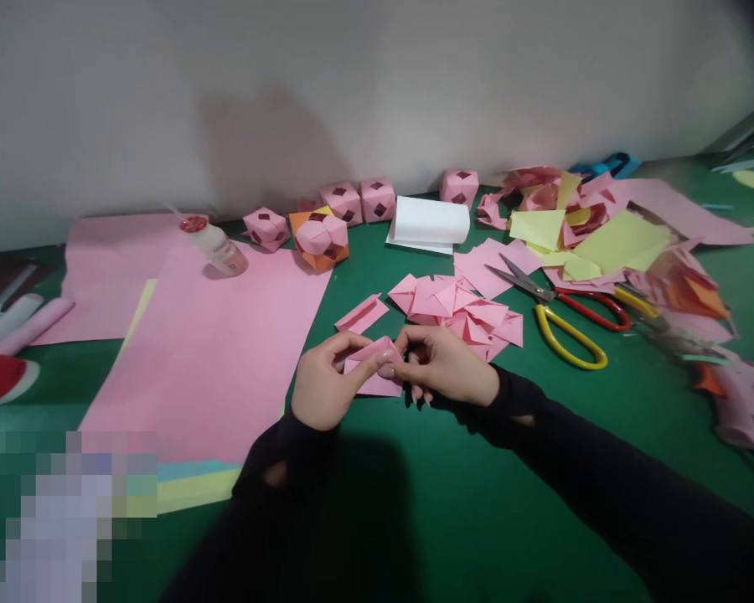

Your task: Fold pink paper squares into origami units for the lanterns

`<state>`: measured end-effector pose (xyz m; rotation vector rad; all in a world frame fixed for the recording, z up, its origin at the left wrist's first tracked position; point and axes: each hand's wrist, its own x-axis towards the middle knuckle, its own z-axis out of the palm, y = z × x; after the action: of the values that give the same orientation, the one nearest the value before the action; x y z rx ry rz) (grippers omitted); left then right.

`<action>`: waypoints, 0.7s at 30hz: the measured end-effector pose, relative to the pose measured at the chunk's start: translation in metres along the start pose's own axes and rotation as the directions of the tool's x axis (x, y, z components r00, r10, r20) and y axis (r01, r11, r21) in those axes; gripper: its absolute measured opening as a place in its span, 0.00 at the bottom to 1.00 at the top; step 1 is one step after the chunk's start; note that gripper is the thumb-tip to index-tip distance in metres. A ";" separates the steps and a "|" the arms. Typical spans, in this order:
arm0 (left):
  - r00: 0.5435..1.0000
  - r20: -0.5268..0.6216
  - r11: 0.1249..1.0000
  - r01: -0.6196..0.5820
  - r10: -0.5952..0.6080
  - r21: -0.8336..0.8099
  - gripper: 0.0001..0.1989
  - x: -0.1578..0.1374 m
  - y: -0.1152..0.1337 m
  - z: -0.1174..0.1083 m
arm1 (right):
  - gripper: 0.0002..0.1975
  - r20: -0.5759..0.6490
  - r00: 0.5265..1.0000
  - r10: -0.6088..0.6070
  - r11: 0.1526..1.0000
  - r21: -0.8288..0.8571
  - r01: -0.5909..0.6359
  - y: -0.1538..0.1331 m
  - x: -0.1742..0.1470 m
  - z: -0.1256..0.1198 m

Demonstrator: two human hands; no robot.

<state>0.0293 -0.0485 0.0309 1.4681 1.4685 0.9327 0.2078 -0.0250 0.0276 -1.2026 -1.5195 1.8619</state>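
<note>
Between my hands is a small piece of pink paper (377, 383), partly folded, just above the green table. My left hand (327, 381) grips its left side, with the thumb lying across the front. At its upper right corner, the thumb and index finger of my right hand (440, 364) pinch the paper. Right behind my hands lies a pile of folded pink paper pieces (443, 297). One folded pink strip (362, 313) rests apart from it, to the left.
Scissors (546, 295) with red and yellow handles lie right of the pile. Paper scraps (622, 243) and a pink glue gun (741, 402) are further right. Large pink sheets (226, 360) cover the left, with a bottle (217, 247) on them. Folded paper balls (377, 199) line the wall.
</note>
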 end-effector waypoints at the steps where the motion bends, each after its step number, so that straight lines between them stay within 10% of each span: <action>1: 1.000 -0.004 1.000 -0.011 0.011 -0.013 0.11 0.001 -0.001 -0.001 | 0.17 0.010 1.000 -0.007 1.000 0.003 0.007 0.001 0.000 0.000; 21: 0.990 -0.143 0.979 -0.013 -0.017 -0.203 0.07 -0.001 -0.001 -0.002 | 0.20 -0.074 0.996 -0.040 0.994 0.096 0.047 -0.003 0.001 -0.006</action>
<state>0.0268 -0.0491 0.0304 1.2713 1.4295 1.1731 0.2123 -0.0200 0.0301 -1.1705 -1.3891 1.8222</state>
